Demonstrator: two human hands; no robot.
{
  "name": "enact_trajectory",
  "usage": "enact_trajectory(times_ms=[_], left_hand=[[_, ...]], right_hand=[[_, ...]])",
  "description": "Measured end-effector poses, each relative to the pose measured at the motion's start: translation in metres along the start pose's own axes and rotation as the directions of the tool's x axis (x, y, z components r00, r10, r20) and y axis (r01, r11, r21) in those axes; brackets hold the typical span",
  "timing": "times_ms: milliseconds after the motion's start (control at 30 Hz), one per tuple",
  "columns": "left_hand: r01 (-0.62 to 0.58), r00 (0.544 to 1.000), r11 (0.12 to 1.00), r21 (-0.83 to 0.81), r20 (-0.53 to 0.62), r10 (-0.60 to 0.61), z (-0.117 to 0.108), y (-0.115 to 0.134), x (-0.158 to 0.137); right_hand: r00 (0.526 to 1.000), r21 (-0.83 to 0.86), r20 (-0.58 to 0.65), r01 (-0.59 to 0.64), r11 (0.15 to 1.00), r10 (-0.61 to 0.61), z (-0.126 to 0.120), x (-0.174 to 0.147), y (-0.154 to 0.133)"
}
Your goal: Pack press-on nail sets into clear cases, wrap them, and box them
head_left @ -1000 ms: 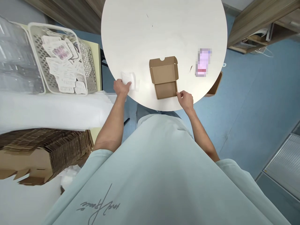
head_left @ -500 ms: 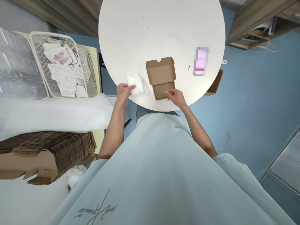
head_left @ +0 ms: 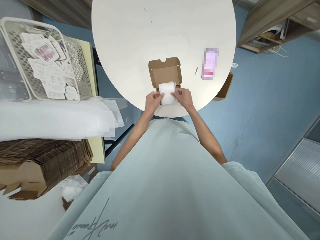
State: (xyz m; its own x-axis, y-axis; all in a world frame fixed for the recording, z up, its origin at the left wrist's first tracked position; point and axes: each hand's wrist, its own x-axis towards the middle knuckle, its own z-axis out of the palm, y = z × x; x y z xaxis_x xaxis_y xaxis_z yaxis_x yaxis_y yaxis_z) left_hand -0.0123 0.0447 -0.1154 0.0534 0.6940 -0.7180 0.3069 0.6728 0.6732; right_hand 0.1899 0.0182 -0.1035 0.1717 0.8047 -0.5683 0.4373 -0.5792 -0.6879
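Observation:
A small cardboard box (head_left: 166, 76) lies with its lid folded back near the front edge of the round white table (head_left: 130, 36). Over its bottom half is a white wrapped packet (head_left: 167, 93), which covers most of the base. My left hand (head_left: 153, 101) pinches the packet's left side between thumb and fingers. On the right side, my right hand (head_left: 183, 98) grips it the same way, fingers closed at the box's edge. Whether the packet touches the box floor I cannot tell.
A pixelated pink-purple item (head_left: 210, 64) lies on the table's right. To the left stand a white basket (head_left: 82, 71) of printed cards, white sheets (head_left: 55, 118) and a stack of flattened cardboard boxes (head_left: 65, 163). An open brown carton (head_left: 226, 87) stands beyond the table's right edge.
My left hand has carried the white packet rightward from beside the box to over its base. My right hand has moved from the box onto the packet's right side.

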Motion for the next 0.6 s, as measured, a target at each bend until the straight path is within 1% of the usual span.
enact_trajectory(times_ms=[100, 200, 333, 433, 533, 600], left_hand=[[-0.011, 1.000, 0.979, 0.204, -0.022, 0.016, 0.008, 0.000, 0.009], [-0.014, 0.998, 0.926, 0.377, -0.051, 0.036, 0.013, 0.000, 0.013], [-0.055, 0.996, 0.858, 0.511, -0.037, 0.086, 0.020, -0.002, 0.015], [-0.076, 0.995, 0.803, 0.591, -0.012, 0.103, 0.025, -0.006, 0.017], [-0.083, 0.995, 0.736, 0.672, 0.011, 0.101, 0.029, -0.008, 0.021], [-0.076, 0.996, 0.682, 0.727, 0.025, 0.085, 0.030, -0.008, 0.022]], right_hand=[[1.000, -0.190, 0.023, 0.001, 0.982, 0.004, 0.001, 0.014, 0.010], [0.998, -0.290, 0.053, 0.001, 0.957, 0.015, 0.005, 0.025, 0.015], [0.999, -0.333, 0.046, -0.003, 0.943, 0.019, 0.016, 0.032, 0.022], [0.999, -0.335, 0.030, -0.014, 0.942, 0.025, 0.025, 0.036, 0.031], [0.999, -0.336, 0.033, -0.020, 0.942, 0.033, 0.034, 0.039, 0.039], [0.997, -0.371, 0.048, -0.037, 0.928, 0.059, 0.039, 0.039, 0.042]])
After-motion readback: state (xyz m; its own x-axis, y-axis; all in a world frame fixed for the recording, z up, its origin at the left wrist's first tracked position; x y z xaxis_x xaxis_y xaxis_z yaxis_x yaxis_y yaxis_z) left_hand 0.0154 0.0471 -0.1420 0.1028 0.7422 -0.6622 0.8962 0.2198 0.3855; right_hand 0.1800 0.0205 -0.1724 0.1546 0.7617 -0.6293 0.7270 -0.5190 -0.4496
